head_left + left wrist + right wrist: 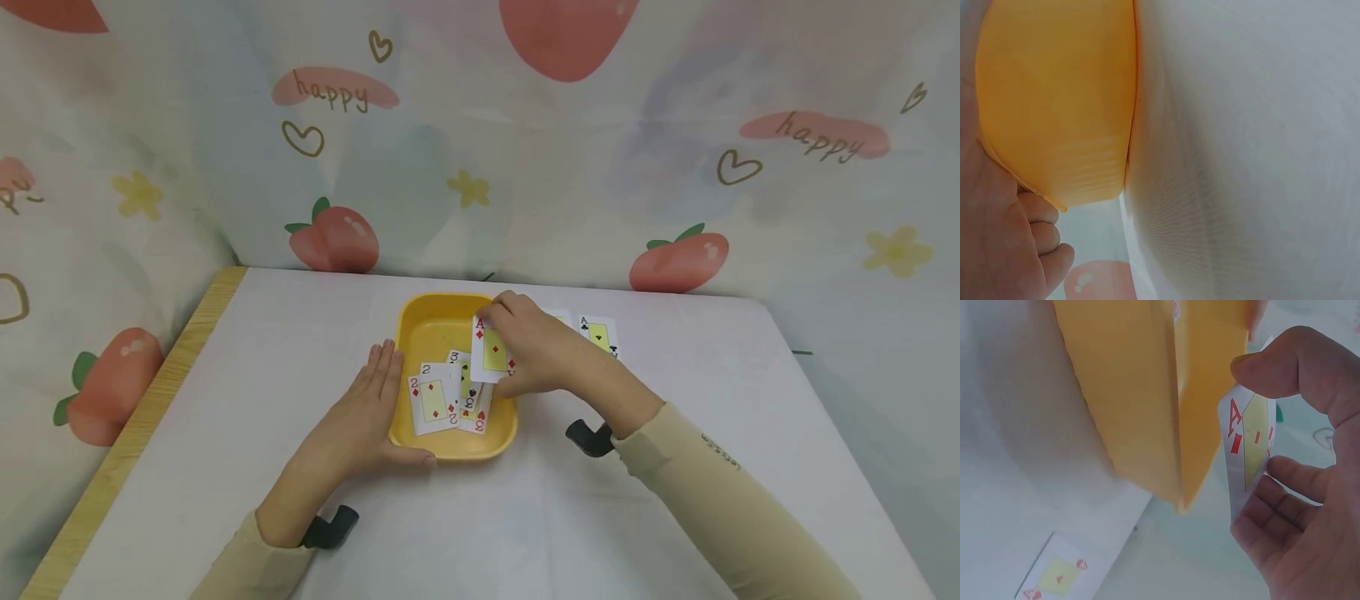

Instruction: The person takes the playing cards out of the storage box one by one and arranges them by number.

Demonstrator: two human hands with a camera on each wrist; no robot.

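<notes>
Over the tray (420, 321), right hand (536, 350) pinches an ace (491, 350); left hand (360, 417) rests flat against its left wall, cards (446, 400) inside

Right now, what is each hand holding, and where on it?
Right hand pinches the ace of diamonds by its edges. Left hand braces the yellow tray at its near-left rim.

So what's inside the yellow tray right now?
The yellow tray holds a two of diamonds overlapping a black three and a red card. Their overlapped parts are hidden. The right hand holds an ace of diamonds above.
</notes>
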